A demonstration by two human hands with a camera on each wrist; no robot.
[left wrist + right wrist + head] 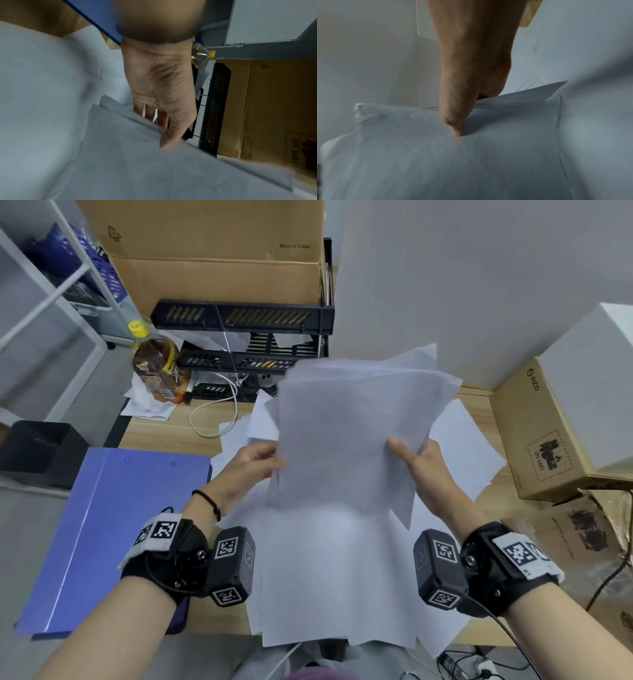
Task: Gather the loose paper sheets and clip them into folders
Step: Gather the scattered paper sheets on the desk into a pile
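Note:
I hold an uneven bundle of white paper sheets (349,433) upright above the desk, between both hands. My left hand (255,465) pinches its left edge, thumb on the near face, fingers behind. My right hand (416,460) pinches the right edge the same way. The left wrist view shows the thumb lying on the bundle (154,169); the right wrist view shows the thumb pressed into the sheets (453,162). More loose sheets (329,577) lie spread on the desk beneath. A blue folder (113,529) lies shut at the desk's left end.
A black mesh file rack (246,337) and a brown drink bottle (157,364) stand at the back, before a big cardboard box (212,251). A white cable (219,412) loops near them. Another cardboard box (541,440) sits on the right. The wooden desk (164,433) ends near me.

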